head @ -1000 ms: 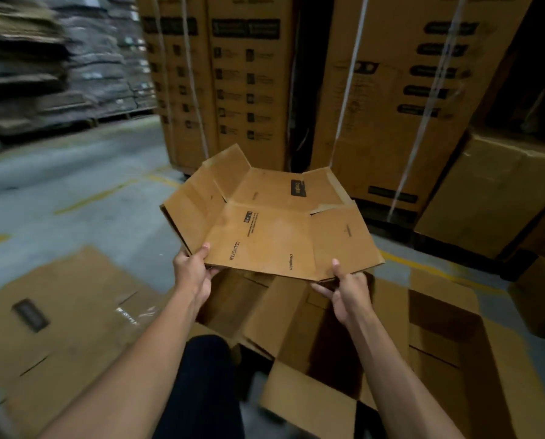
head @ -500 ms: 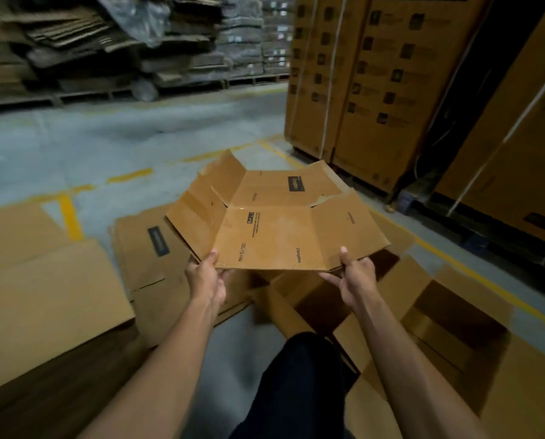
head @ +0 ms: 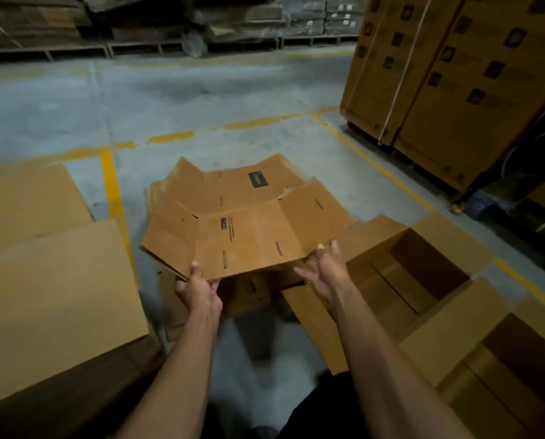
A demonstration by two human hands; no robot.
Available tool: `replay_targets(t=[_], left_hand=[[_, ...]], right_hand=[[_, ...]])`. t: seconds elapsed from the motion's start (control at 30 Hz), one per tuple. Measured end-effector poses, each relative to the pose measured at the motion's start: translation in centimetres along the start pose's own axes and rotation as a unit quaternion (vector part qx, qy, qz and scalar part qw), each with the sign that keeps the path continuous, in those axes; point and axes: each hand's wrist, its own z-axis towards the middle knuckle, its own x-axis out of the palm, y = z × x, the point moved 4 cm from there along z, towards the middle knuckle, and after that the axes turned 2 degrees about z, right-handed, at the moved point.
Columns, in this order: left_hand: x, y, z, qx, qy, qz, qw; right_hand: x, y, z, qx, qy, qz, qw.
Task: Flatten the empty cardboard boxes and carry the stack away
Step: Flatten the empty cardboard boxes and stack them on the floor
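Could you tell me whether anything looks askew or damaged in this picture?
No damage shows. The flattened box is not quite flat: its flaps kink upward. Only the left hand pinches it; the right hand is open at its edge. An unflattened box stands open at right.

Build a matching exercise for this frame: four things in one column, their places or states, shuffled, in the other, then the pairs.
Things
1. flattened box
2. open box
3. strapped cartons
4. right hand

Places or states
A. stacked tall at upper right
B. on the floor at right, flaps up, hollow inside
C. gripped at its near edge by the left hand
D. fingers spread at the flattened box's near right corner

Pairs: 1-C, 2-B, 3-A, 4-D
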Motion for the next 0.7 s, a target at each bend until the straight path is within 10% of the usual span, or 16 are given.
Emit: replay_targets(t=[0.3,0.7], left_hand=[[-1.9,2.9,9.9,-0.035,-0.072,0.061,0.995],[0.7,4.8,14.5,-0.037,-0.175,0.0,0.984]], right_hand=[[1.9,-8.0,1.7,0.139,0.043,-0.188,0.971],[6.3,-8.4,3.1,-0.022,0.092,-0.568,0.818]])
